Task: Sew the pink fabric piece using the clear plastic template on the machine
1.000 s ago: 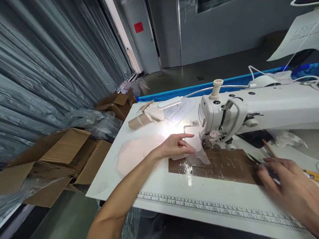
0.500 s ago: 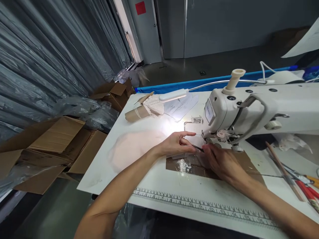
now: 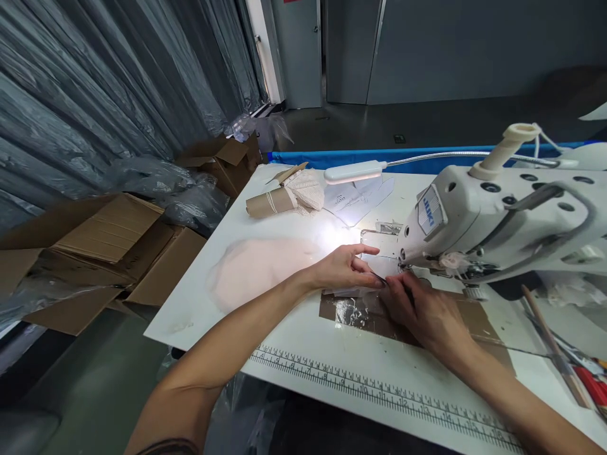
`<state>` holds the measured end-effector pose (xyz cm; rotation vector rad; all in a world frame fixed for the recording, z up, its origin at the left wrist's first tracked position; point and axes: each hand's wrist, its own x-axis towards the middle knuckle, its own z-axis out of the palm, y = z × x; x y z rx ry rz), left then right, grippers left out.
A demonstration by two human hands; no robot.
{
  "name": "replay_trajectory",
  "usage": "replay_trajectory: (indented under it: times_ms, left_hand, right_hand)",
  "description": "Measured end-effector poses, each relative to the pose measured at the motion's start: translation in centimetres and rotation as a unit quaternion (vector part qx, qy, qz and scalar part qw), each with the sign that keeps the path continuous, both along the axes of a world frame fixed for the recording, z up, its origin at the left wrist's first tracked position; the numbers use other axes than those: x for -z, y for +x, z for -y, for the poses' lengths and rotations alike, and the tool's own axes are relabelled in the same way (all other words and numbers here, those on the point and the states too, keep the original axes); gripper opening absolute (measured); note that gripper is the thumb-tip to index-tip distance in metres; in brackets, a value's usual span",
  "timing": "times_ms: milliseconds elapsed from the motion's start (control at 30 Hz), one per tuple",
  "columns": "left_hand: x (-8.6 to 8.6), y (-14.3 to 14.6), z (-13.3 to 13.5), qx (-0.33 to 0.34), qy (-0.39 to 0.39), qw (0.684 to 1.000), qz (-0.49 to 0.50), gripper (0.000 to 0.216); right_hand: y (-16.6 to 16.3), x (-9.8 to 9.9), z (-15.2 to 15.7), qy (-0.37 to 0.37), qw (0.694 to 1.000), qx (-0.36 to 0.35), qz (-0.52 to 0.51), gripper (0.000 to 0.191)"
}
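Just left of the needle area of a white sewing machine (image 3: 455, 208), both my hands meet over the bed. My left hand (image 3: 344, 268) is closed in a pinch, its index finger stretched toward the machine, on a thin dark strip (image 3: 379, 277). At the strip's other end, the closed fingertips of my right hand (image 3: 427, 309) grip it. Whether it is a cord or a tool is too small to tell. Pale, sheer fabric (image 3: 265, 268) lies on the table to the left, and some whitish material shows under my hands.
A lit lamp (image 3: 355, 172) hangs over the white table (image 3: 208, 344). Behind are a brown roll (image 3: 270, 203), lace (image 3: 306, 189) and marked paper (image 3: 363, 199). A ruler strip (image 3: 351, 382) runs along the front edge. Tools (image 3: 554, 347) lie right; open cardboard boxes (image 3: 109, 234) stand left.
The view has shifted, so the machine sits further right in the picture. My hands have drawn closer together, and less of the dark strip shows between them.
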<state>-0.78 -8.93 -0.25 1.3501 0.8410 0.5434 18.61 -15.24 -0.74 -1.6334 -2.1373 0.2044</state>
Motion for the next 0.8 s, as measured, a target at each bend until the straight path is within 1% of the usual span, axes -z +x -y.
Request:
replay_trajectory:
  times_ms: [300, 367, 467, 533, 700, 800]
  left_hand:
    - [0.1, 0.0, 0.0, 0.004, -0.006, 1.000, -0.004, 0.078]
    - [0.1, 0.0, 0.1, 0.008, -0.004, 1.000, -0.006, 0.078]
    - [0.0, 0.0, 0.2, 0.016, 0.002, 1.000, -0.015, 0.079]
    - [-0.1, 0.1, 0.3, 0.020, 0.007, 1.000, -0.017, 0.079]
    - [0.0, 0.2, 0.3, 0.016, 0.012, 1.000, -0.018, 0.080]
    - [0.1, 0.2, 0.2, 0.016, 0.013, 1.000, -0.018, 0.080]
  right_hand:
    - [-0.1, 0.1, 0.1, -0.021, 0.999, 0.023, 0.018, 0.042]
    - [0.0, -0.1, -0.1, -0.047, 0.999, 0.026, -0.003, 0.042]
    - [0.4, -0.3, -0.3, -0.108, 0.992, 0.012, -0.059, 0.044]
    - [0.7, -0.4, -0.4, -0.132, 0.988, 0.005, -0.078, 0.046]
    - [0.6, -1.0, -0.5, -0.151, 0.988, 0.015, -0.042, 0.044]
    - [0.2, -1.4, -0.5, -0.148, 0.989, 0.019, -0.012, 0.041]
